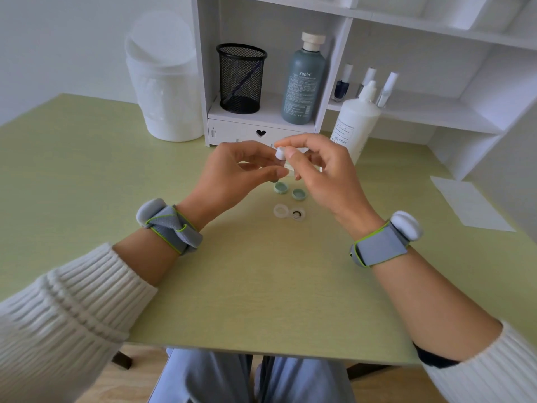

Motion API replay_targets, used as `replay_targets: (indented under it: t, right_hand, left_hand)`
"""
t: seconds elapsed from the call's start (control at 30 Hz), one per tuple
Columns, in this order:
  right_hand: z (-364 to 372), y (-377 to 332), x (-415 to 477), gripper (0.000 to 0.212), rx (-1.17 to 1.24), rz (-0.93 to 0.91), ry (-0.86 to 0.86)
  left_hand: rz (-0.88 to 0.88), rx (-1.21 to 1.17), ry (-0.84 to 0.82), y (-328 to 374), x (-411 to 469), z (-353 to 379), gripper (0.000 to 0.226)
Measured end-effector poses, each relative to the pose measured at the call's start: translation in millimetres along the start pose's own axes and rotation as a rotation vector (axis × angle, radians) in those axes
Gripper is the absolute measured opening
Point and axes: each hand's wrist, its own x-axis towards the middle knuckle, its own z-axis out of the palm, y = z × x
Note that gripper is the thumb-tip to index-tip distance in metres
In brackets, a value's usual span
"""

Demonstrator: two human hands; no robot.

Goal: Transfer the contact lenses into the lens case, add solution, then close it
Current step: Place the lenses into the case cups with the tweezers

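Pale green and bare across most of its width, the counter [261,286] is stretching out in front of you, with a white shelf unit [377,30] standing along its far edge; your two hands are meeting above the middle of it, both wrists wearing grey bands; your right hand [319,173] is pinching a small white cap [280,153] between thumb and forefinger, while your left hand [232,175] is closing its fingertips on something small and clear just below that cap, though what it is cannot be told; beneath the hands, the clear lens case [289,212] is lying open on the counter, its right well holding a dark-ringed contact lens [297,213], its left well looking clear; two green lids [290,191] are resting just beyond the case, undersides up, apart from it; a white solution bottle [353,126] is standing behind your right hand near the shelf unit; a black mesh pen cup [241,78] and a grey-green bottle [302,80] are sitting on the shelf; a white lidded bin [165,80] is standing to the left.
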Motion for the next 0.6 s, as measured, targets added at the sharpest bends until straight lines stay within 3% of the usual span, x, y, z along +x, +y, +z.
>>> replay_targets:
  t: [0.6]
  right_hand:
    - [-2.3, -0.7, 0.4, 0.017, 0.012, 0.009, -0.003]
  left_hand:
    - [-0.011, 0.013, 0.014, 2.0, -0.8, 0.0, 0.022]
